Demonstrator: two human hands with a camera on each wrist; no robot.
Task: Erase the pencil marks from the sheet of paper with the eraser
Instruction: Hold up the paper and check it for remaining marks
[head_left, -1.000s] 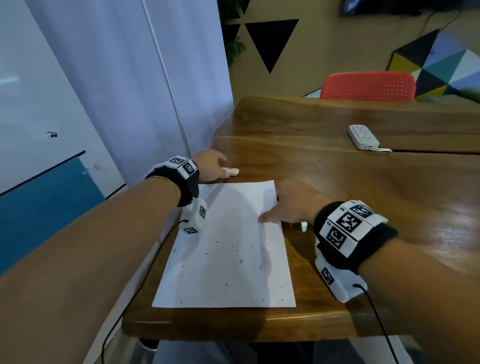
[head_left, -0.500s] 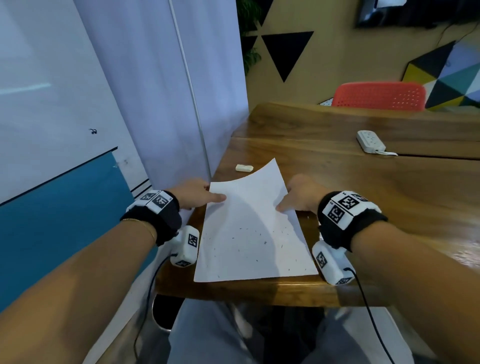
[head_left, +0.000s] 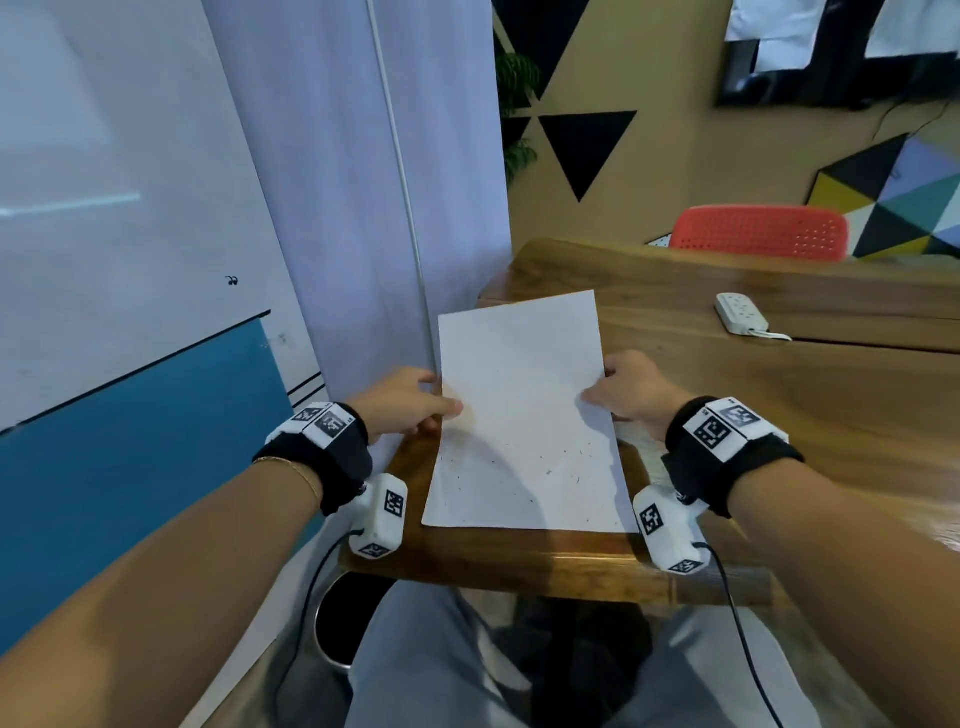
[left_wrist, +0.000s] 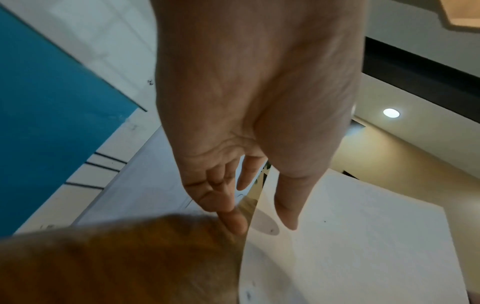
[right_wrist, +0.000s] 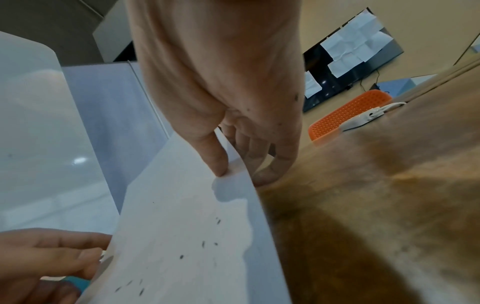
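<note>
- Nearest, the bottom edge of the sheet of paper (head_left: 524, 415) sits on the wooden table (head_left: 779, 415) close to its near edge, with dark eraser crumbs (head_left: 563, 465) gathered on the sheet's lower half.
- The sheet is tipped up, its long axis running away from the person and its far end raised off the wood.
- The left hand (head_left: 402, 402) pinches the sheet's left edge, thumb on the upper face and fingers (left_wrist: 231, 218) underneath.
- The right hand (head_left: 631, 387) pinches the right edge the same way, thumb (right_wrist: 215, 158) on top.
- Both hands sit level on opposite long edges, so the tilt is shared; the crumbs look ready to slide toward the person, and that seems to be the step in hand.
- No pencil marks are plain on the sheet, so the rubbing looks nearly done.
- The eraser is not visible; it may lie behind the raised sheet.
- Farther off lie a white power strip (head_left: 740, 314) and a red chair (head_left: 758, 231).
</note>
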